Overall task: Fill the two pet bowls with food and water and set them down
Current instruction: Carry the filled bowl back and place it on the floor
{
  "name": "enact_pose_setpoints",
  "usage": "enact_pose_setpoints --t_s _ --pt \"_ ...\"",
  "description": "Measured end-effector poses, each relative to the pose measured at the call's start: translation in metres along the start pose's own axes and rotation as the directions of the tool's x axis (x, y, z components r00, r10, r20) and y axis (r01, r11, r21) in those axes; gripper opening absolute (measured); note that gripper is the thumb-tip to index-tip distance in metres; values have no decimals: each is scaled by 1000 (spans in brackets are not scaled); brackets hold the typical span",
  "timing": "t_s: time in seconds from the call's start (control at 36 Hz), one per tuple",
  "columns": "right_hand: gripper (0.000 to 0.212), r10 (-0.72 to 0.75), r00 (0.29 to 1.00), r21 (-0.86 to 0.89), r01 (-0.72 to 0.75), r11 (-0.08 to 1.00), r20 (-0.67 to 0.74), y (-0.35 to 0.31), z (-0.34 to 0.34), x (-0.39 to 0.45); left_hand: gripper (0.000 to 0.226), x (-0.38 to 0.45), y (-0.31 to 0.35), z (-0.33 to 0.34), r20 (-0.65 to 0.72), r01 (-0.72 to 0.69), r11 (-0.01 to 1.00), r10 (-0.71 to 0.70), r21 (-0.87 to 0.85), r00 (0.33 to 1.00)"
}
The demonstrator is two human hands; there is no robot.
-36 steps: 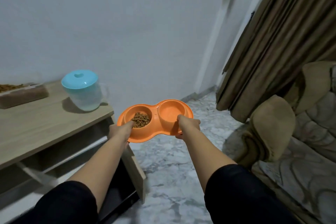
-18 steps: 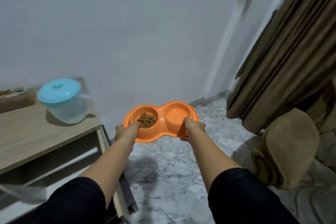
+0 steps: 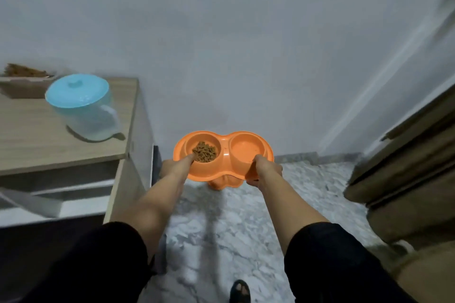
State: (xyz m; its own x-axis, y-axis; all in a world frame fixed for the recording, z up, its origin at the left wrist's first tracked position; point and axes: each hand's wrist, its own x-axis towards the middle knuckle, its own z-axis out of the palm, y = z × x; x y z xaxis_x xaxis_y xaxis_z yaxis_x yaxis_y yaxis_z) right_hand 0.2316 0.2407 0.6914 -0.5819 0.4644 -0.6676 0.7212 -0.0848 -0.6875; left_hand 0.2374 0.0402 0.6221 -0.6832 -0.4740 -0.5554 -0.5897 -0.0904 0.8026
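An orange double pet bowl (image 3: 224, 149) is held up in the air in front of me, over the marble floor near the white wall. Its left cup holds brown kibble (image 3: 204, 151); its right cup (image 3: 245, 149) looks wet and holds no kibble. My left hand (image 3: 177, 167) grips the bowl's left near rim, thumb on top beside the kibble. My right hand (image 3: 264, 171) grips the right near rim. The bowl is roughly level.
A wooden cabinet (image 3: 73, 145) stands at the left, carrying a clear jug with a blue lid (image 3: 81, 108) and a container of kibble (image 3: 24, 81). A brown sofa and curtain (image 3: 403, 179) fill the right. Marble floor (image 3: 221, 229) lies between, with my foot (image 3: 240, 291) below.
I have turned left and stepped toward the wall with the bowl in both hands. The sofa has slid to the right edge, and the cabinet now sits closer on my left.
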Motion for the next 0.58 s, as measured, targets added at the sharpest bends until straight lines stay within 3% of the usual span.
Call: enact_pose_setpoints --t_s 0.14,0.33,0.58 --pt "59 -25 995 -105 35 994 97 -24 5 45 37 -4 3 31 -94 -21 998 16 -52 995" --pt "57 -2 991 -135 20 991 135 -26 24 85 63 13 0 41 -79 51 987 -63 -152 995" --pt "50 38 988 -77 -27 997 151 -6 80 161 54 102 -31 69 -43 123 976 -133 -182 990"
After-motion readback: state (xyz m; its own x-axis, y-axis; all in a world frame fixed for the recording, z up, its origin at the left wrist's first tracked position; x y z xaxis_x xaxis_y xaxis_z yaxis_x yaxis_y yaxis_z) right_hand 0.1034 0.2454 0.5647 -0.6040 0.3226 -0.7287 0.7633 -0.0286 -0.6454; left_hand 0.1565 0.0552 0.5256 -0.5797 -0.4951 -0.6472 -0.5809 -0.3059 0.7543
